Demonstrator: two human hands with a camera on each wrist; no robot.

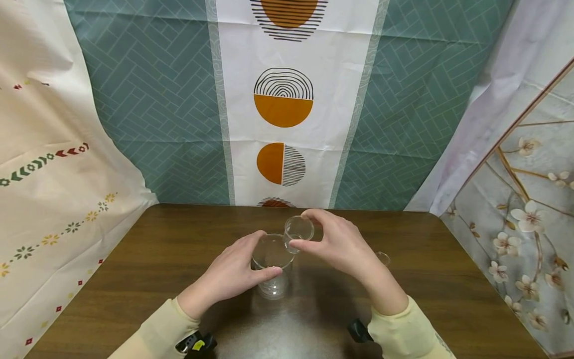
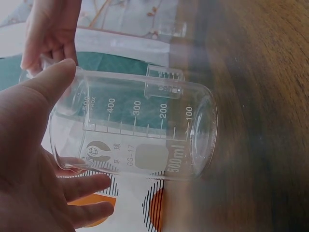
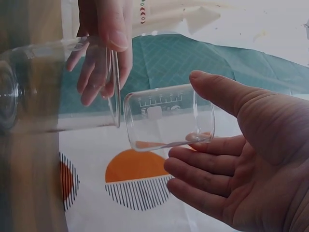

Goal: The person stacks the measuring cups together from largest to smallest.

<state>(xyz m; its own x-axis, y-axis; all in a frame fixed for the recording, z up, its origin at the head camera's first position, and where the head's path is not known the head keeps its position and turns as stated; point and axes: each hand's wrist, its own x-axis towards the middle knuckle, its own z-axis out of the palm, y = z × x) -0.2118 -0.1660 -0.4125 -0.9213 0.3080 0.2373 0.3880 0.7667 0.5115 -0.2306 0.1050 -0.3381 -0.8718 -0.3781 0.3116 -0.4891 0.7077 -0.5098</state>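
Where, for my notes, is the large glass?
In the head view, the large glass is below centre, gripped by the left hand, just below and left of the small glass in the right hand.

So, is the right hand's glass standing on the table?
No, the right hand holds the small glass up beside the top of the large glass.

Large beaker (image 1: pixel 274 289) stood mid-tabletop (image 1: pixel 188 229), left hand (image 1: pixel 233 269) on its left. Small beaker (image 1: pixel 293 238) was in right hand (image 1: pixel 343 244), just above the large one's right rim. Another vessel (image 1: pixel 382 258) stood right, past the right wrist. Cloth (image 1: pixel 170 99) hung behind.
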